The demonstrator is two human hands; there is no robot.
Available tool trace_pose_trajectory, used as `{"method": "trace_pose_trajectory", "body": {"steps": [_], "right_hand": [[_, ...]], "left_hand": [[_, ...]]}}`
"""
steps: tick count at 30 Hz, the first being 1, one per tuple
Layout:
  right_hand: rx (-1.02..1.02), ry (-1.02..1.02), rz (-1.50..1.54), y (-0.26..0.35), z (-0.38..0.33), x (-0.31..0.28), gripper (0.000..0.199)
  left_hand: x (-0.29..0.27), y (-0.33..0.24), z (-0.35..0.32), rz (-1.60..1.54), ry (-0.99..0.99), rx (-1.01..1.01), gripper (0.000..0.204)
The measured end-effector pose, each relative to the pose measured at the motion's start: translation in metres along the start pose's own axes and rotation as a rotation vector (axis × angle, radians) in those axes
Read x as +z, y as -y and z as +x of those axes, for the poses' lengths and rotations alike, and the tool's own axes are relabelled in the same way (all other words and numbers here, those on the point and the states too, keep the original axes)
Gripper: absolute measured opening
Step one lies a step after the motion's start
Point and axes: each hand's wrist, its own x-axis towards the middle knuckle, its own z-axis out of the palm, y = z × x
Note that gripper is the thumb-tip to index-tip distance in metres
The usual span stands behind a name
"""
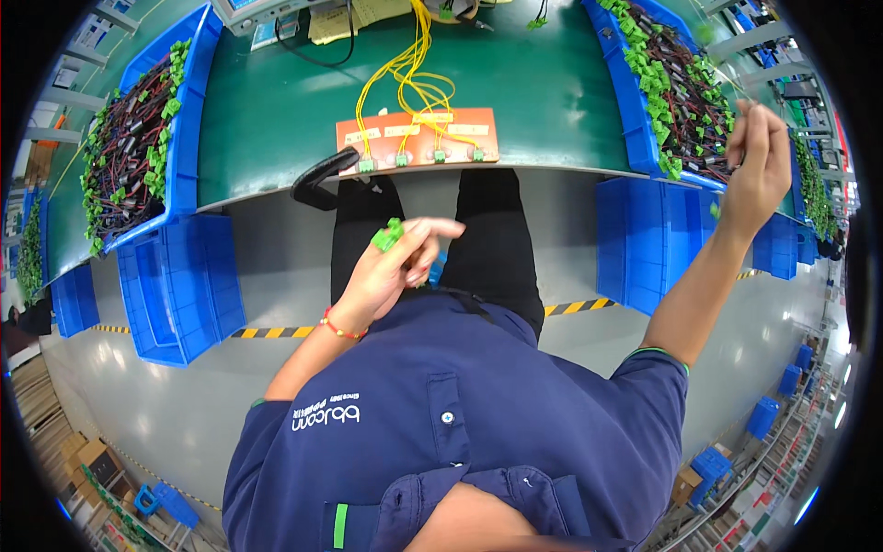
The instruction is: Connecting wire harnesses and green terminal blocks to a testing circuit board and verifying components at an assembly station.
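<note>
The left hand (391,262), partly curled with its index finger reaching to the right, grasps a green connector (388,235) at its thumb side, above the person's lap. The right hand (759,166) is raised well apart, its fingertips drawn together; whether anything is pinched between them cannot be told.

For handling, it seems best to grip the connector lightly by its housing, mating face left uncovered, and to turn it the right way round before lifting it ahead.

Just ahead of the left hand, on the table's near edge, lies an orange board (418,147) with a row of green sockets (440,156). Steadying the board while pressing straight and square at one socket should spare the contacts. Yellow wires (409,69) run away beyond it; a hand is better kept from snagging them, or the black handle (324,179) ahead and left of the left hand.

Inward of the right hand stands a blue bin (628,101) of leads with green ends (681,92); drawing leads out singly would limit tangles. Far left of the left hand, a second bin (187,129) is similarly filled.
</note>
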Motion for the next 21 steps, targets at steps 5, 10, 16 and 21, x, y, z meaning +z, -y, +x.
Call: {"method": "trace_pose_trajectory", "body": {"steps": [5,10,16,21], "right_hand": [[-0.087,0.308,-0.282,0.015,-0.111,0.076,0.007],[-0.039,0.526,-0.02,0.019,-0.192,0.098,0.011],[0.018,0.648,-0.005,0.016,-0.221,0.115,0.01],[0.03,0.495,0.018,0.01,-0.204,0.116,0.016]], "left_hand": [[0.034,-0.019,0.027,0.127,0.019,0.137,0.044],[0.041,-0.013,0.036,0.218,0.065,0.089,0.044],[0.047,0.0,0.04,0.151,0.064,0.119,0.041],[0.026,0.006,0.037,0.307,0.017,0.261,0.037]]}}
